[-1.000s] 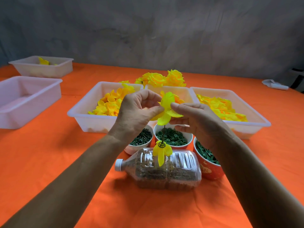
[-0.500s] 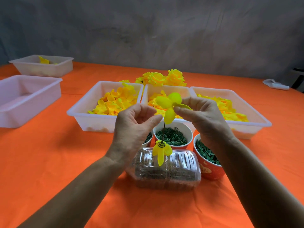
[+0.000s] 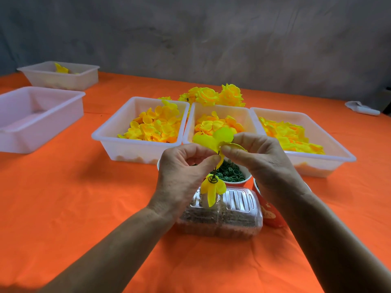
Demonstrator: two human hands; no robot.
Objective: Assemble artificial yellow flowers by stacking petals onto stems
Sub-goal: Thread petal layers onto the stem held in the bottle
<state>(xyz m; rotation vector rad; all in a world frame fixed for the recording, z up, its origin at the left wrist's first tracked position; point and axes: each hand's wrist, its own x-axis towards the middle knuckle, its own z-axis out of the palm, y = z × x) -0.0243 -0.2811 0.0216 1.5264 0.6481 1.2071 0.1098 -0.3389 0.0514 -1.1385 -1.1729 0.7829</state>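
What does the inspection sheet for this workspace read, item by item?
Surface: orange tablecloth.
Job's things: yellow fabric petal piece at the tip of the thin dark wire stem, which stands in a clear plastic bottle lying flat; three white plastic bins of yellow petals.
Clutter: two more white bins, finished yellow flowers.
Grip: left hand and right hand both pinch the petal piece.
Cables: nothing seen.
Surroundings: grey wall.

— Where does the camera sit?
— On the person's head, looking forward and down, close over the orange table (image 3: 63,208).
— Any second view?
— No, just one.
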